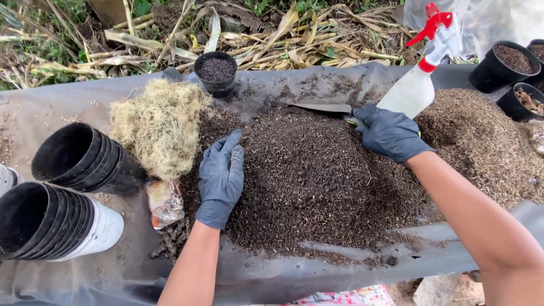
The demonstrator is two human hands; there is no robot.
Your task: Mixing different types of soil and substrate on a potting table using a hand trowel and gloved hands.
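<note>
1. The dark soil heap [317, 175] lies loose in the middle of the grey sheet [51, 107].
2. The right hand [388, 133] is clenched around a trowel [323, 107]; the left hand [221, 178] rests flat and released on the soil.
3. One small pot [215, 71] is filled; the stacked pots [85, 158] wait empty.

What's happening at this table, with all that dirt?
A person in dark gloves works a big pile of dark soil mix spread on a grey sheet. The left hand lies flat on the pile; the right hand grips a trowel dug into its top. A spray bottle, pale fibre clump and stacked black pots sit around.
</note>
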